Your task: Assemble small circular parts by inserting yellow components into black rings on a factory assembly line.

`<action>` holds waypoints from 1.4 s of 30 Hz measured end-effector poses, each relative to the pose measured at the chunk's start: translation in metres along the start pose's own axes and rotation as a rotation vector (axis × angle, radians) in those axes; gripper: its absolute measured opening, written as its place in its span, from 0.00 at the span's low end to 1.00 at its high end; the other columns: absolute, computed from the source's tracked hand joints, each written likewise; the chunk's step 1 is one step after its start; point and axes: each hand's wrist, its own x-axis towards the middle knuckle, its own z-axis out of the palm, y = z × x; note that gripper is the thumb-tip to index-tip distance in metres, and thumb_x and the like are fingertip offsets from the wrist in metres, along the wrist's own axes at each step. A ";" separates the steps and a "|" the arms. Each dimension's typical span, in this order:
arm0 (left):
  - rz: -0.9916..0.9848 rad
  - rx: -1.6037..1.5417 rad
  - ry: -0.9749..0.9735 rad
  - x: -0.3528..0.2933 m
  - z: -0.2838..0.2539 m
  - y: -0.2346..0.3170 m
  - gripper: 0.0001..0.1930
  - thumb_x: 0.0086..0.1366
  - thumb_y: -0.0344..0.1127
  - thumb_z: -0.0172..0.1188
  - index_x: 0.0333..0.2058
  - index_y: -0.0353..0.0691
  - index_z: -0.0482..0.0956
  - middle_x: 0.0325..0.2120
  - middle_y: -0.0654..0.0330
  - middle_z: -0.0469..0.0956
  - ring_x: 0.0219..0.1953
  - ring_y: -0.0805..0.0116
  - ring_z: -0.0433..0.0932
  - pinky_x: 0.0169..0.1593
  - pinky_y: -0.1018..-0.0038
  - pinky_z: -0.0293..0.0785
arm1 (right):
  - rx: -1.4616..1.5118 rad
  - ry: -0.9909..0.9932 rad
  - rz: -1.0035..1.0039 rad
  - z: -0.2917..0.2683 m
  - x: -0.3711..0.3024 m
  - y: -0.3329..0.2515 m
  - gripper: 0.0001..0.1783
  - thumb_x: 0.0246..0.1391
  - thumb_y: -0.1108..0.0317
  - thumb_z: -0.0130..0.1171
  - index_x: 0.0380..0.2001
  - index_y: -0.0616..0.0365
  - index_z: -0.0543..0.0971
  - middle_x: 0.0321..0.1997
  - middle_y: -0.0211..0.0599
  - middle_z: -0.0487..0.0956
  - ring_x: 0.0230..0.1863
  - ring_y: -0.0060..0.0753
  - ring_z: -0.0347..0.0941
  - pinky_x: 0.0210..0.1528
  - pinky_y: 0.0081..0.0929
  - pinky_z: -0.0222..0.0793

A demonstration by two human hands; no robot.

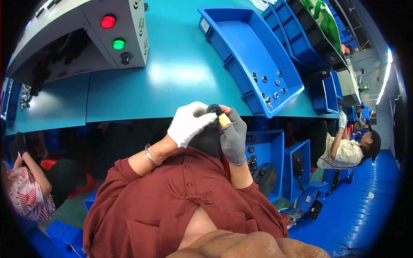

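My left hand (187, 125), in a white glove, is closed with thumb and fingers on a black round part (214, 109) that has a ring-like face. My right hand (235, 139), in a grey glove with bare fingertips, is closed against the part's other side. By its thumb shows a small yellowish piece (224, 121); whether it is a wrap on the thumb or something held, I cannot tell. Both hands meet in front of my body at the bench's near edge. Several small shiny round parts (264, 79) lie in the large blue tray (234, 64) to the right.
A machine housing (97, 26) with red and green lights stands left on the teal bench (172, 86). Below right, a blue bin (275, 161) holds black round parts and a black bag (264, 178). Co-workers sit at left (30, 189) and right (344, 150).
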 end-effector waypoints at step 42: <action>-0.145 -1.540 -0.397 0.033 -0.033 0.011 0.40 0.72 0.65 0.42 0.64 0.30 0.64 0.61 0.36 0.68 0.64 0.38 0.67 0.67 0.43 0.63 | 0.068 -0.545 -0.752 -0.003 0.051 -0.128 0.21 0.59 0.48 0.64 0.45 0.52 0.80 0.44 0.43 0.76 0.44 0.53 0.70 0.43 0.49 0.67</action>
